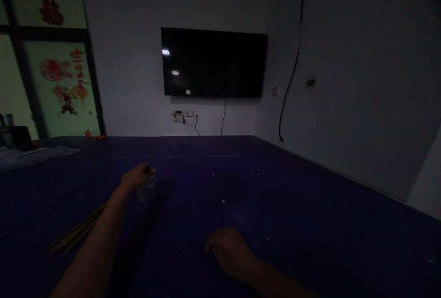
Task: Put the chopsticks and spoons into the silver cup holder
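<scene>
My left hand reaches forward to a silvery cylindrical cup with a perforated wall. Its fingers are closed at the cup's rim, where a small dark spot shows between them that I cannot make out. Under and beside my left forearm lies a loose bundle of thin brown sticks, partly covered by the arm. Nearer to me and to the right, my right hand is low over the dark blue surface, its fingers curled in and nothing visible in them.
Small white scraps are scattered over the surface. At the far left are a crumpled clear plastic sheet and small orange items. Behind stands a wall with a television and sockets; a black cable hangs at the right.
</scene>
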The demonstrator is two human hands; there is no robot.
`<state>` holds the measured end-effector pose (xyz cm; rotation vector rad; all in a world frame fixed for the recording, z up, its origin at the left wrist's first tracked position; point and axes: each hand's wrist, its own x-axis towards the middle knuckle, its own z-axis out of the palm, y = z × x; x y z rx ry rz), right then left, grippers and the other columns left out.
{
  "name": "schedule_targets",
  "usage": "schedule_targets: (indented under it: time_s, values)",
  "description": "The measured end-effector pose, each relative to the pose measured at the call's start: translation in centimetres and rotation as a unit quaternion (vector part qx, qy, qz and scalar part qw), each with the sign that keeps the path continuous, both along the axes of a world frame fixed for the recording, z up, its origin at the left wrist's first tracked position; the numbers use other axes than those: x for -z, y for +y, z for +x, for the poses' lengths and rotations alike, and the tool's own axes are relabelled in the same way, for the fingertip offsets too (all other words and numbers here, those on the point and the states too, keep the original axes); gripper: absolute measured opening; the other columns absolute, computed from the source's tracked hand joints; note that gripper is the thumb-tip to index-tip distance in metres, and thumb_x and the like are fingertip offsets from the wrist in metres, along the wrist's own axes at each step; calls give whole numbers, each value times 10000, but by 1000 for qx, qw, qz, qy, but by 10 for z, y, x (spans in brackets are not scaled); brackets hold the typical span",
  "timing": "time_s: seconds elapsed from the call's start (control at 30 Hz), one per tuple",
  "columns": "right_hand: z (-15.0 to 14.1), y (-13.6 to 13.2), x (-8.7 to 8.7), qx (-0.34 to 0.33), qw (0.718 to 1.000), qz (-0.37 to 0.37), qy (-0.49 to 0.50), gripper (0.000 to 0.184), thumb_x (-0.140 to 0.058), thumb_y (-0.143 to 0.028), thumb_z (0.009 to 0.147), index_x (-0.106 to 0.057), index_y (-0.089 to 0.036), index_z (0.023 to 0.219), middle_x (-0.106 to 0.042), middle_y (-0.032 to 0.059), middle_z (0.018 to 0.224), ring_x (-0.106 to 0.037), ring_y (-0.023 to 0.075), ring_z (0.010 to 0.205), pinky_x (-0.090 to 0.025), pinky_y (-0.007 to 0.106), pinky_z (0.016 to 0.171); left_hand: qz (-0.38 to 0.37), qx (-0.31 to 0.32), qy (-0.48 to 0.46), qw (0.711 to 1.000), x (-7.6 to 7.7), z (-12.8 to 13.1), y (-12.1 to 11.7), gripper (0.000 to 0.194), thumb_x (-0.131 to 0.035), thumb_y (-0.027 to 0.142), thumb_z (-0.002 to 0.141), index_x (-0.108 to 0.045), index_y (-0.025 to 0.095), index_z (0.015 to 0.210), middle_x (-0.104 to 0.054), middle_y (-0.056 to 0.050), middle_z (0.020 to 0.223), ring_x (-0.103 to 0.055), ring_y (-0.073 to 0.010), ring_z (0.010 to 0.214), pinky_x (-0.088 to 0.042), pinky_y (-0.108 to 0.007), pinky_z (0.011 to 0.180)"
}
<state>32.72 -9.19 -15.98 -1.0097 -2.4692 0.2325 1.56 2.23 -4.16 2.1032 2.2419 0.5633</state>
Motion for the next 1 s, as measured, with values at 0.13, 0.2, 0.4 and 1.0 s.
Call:
schedule_targets:
  time_s: [0.13,0.2,0.4,1.0]
  values:
    - [0,0,0,-1,1000,1,8,393,-397,13,655,-699,-191,802,-713,13,824,-656,133,753,-463,202,703,-6,-2,11,1000,-1,1,-2,297,-373,403,837,-573,189,889,-678,-61,914,-623,-189,830,-405,-232,614]
    - [0,1,1,0,1000,-3,7,398,-399,13,649,-701,-189,811,-714,15,825,-657,135,744,-464,204,697,-11,-1,16,1000,-2,2,-3,303,-366,398,841,-584,196,901,-684,-60,896,-627,-191,826,-405,-232,614]
    - [1,1,1,3,1000,-5,4,384,-405,4,659,-701,-185,813,-713,19,831,-657,141,770,-464,213,721,-16,6,20,1000,-4,4,-5,322,-371,404,833,-613,193,849,-686,-65,822,-628,-196,770,-392,-238,600]
    - [0,0,-2,6,1000,-19,-9,398,-399,12,644,-701,-179,819,-715,22,838,-656,136,765,-461,206,711,62,27,-70,995,-4,-5,-2,223,-421,311,719,-565,181,610,-605,-28,586,-579,-173,615,-363,-221,524]
